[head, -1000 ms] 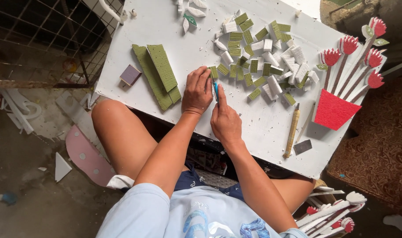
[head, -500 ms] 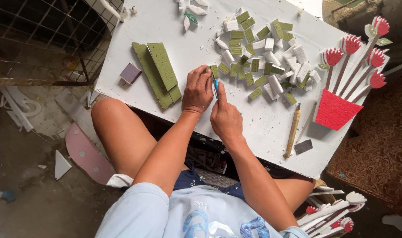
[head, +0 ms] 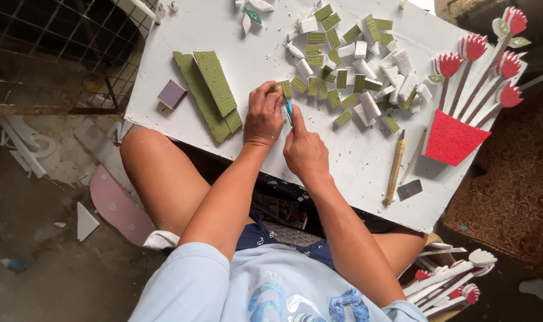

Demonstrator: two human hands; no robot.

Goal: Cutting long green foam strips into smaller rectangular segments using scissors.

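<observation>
White bench (head: 355,161): our left hand (head: 263,117) pinches a green block (head: 285,89); right hand (head: 304,149) grips a blue cutter (head: 289,110) just beside it.

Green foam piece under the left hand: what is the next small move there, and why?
Probably draw the blue-handled cutter through the green foam piece. The left hand pins that piece on the white board, and the right hand holds the cutter right beside it. The pile of cut pieces just beyond suggests another slice of the same kind.
</observation>
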